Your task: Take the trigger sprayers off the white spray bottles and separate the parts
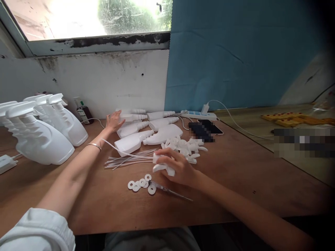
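Observation:
My left hand (pixel 114 121) reaches to the back of the table, fingers spread, at the base end of a white plastic bottle (pixel 134 117). Whether its fingertips touch that bottle is hard to tell. Several more white bottles (pixel 164 134) lie on their sides beside it. Closed in my right hand (pixel 178 166) is a white spray trigger head (pixel 164 168), with a thin dip tube (pixel 117 147) sticking out to the left. Loose dip tubes (pixel 128 161) lie below the bottles. A pile of trigger heads (pixel 183 144) sits just behind my right hand.
White washers (pixel 136 186) and a slim clear-handled tool (pixel 170 191) lie in front. Bottles with spray heads fitted (pixel 49 143) stand at left, near a small dark bottle (pixel 85 113). Behind are a power strip (pixel 199 115) and a phone (pixel 213 127); yellow pieces (pixel 295 119) lie far right.

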`<state>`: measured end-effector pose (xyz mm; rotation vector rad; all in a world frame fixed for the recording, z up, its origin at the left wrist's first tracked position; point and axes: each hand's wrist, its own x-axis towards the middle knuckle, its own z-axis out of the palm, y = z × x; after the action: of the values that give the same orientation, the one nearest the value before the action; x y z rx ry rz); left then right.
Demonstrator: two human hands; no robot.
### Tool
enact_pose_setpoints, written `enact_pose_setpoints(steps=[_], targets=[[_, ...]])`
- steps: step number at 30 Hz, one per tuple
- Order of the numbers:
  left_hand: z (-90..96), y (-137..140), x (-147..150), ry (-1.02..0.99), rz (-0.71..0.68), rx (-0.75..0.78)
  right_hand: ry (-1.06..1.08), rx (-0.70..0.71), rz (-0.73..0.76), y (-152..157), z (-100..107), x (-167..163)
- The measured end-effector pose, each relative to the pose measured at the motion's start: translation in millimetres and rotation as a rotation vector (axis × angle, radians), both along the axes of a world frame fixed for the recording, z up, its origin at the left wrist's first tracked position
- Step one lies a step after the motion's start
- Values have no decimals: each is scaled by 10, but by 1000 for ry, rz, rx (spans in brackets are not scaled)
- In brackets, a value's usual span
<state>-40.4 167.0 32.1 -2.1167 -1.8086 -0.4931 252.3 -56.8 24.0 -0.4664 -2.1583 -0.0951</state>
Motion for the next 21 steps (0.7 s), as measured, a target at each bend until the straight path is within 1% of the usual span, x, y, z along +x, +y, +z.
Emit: enact_pose_setpoints(steps=[3, 5, 7, 9, 11, 12, 14, 16, 19, 20, 21], targets=[[-164, -234, -294, -78, 162, 19, -116, 46, -4, 33, -70, -209], [-299, -366, -488, -110, 222, -34, -204, 73, -63, 61, -124, -300], [-416, -442, -625, -125, 227, -107, -319, 74, -158, 82, -167, -355], [-497, -461, -688, -126, 218, -164, -464, 55, -228, 87, -185, -381], [-539, -449, -691, -121, 220, -196, -582, 17, -243, 68, -161, -397], [-549, -440, -678, -118, 228, -205, -607, -9, -229, 49, -129, -413], [-557, -422, -643, -114, 249, -220, -589, -60, -170, -1, -22, -493], [-553, -404, -609, -113, 276, -235, -523, -92, -76, -60, 133, -677], [-537, -370, -580, -124, 330, -257, -450, -89, 130, -126, 391, -1192], [-530, -359, -577, -129, 348, -263, -462, -70, 240, -137, 464, -1409], [-524, -348, -576, -132, 362, -269, -539, -62, 370, -144, 526, -1632]])
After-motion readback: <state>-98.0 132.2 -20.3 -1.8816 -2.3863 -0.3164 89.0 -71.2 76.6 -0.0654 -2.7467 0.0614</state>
